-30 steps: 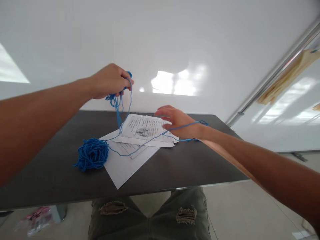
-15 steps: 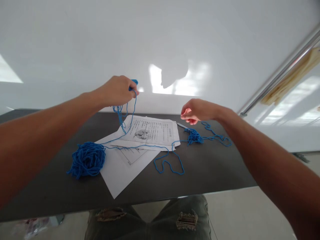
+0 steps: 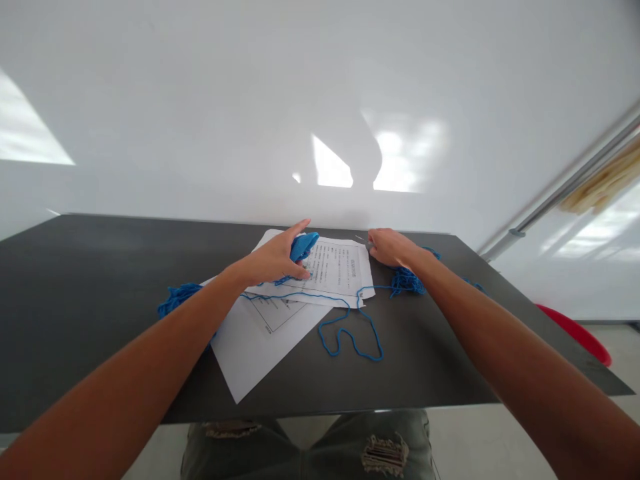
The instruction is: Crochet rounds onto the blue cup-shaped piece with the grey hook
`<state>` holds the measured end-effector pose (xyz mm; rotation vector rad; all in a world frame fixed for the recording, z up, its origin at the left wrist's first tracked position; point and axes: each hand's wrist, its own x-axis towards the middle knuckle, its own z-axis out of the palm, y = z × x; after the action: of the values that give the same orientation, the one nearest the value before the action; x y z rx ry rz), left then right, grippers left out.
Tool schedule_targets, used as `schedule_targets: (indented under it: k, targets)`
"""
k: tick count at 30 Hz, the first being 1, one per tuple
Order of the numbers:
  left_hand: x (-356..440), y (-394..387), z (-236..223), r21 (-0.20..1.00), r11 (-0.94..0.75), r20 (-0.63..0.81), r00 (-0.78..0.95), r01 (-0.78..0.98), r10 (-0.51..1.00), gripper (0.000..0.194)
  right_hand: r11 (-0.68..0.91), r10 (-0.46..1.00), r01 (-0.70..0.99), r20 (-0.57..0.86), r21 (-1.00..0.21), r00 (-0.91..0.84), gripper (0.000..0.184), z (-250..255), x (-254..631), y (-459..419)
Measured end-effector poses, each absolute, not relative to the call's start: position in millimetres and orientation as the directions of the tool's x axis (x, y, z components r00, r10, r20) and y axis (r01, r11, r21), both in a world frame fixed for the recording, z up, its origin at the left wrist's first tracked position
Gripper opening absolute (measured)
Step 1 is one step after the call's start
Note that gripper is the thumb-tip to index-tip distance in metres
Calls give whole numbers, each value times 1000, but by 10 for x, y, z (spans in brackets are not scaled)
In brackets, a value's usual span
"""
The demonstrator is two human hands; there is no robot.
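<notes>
My left hand (image 3: 280, 257) is over the printed sheets with thumb and forefinger spread wide. Between them, against the palm, is a small blue piece (image 3: 303, 247) that looks crocheted; it seems to rest on the paper. At the far edge of the table my right hand (image 3: 387, 247) is closed on a slim crochet hook (image 3: 361, 239), whose thin tip points left. A tangle of blue yarn (image 3: 407, 281) lies just below that hand. A larger blue yarn bundle (image 3: 177, 298) is partly hidden behind my left forearm, and a loose strand (image 3: 340, 330) links across the sheets.
Printed papers (image 3: 335, 270) and a white sheet (image 3: 265, 350) lie on the dark table (image 3: 425, 360). A glossy white wall (image 3: 225, 133) rises behind. At right are a metal rail (image 3: 555, 207) and a red rounded object (image 3: 575, 333) beyond the table edge.
My left hand has come down and right onto the papers with the blue piece, its fingers spreading. My right hand has lowered and closed on the hook that lay by the sheets. The view has shifted.
</notes>
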<state>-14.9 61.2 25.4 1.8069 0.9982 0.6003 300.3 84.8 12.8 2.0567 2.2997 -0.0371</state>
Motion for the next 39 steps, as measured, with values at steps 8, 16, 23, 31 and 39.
schedule_targets:
  k: [8, 16, 23, 31, 39]
  targets:
    - [-216, 473, 63, 977, -70, -31, 454, 203, 890, 108, 119, 912, 974, 409, -194, -30, 38, 420, 2776, 663]
    - [-60, 258, 9, 637, -562, 399, 397, 528, 826, 85, -58, 983, 227, -96, -972, -159, 58, 251, 2050, 205]
    - [-150, 273, 40, 706, -626, 425, 510, 331, 748, 80, -66, 961, -35, -54, -997, -271, 57, 156, 2039, 199]
    - [-383, 463, 240, 774, -436, 328, 298, 460, 897, 28, 63, 989, -28, 66, -998, -135, 45, 197, 2236, 173]
    - [-556, 662, 209, 643, -258, 269, 103, 721, 958, 15, 125, 990, -48, 128, -991, -60, 28, 250, 2367, 194]
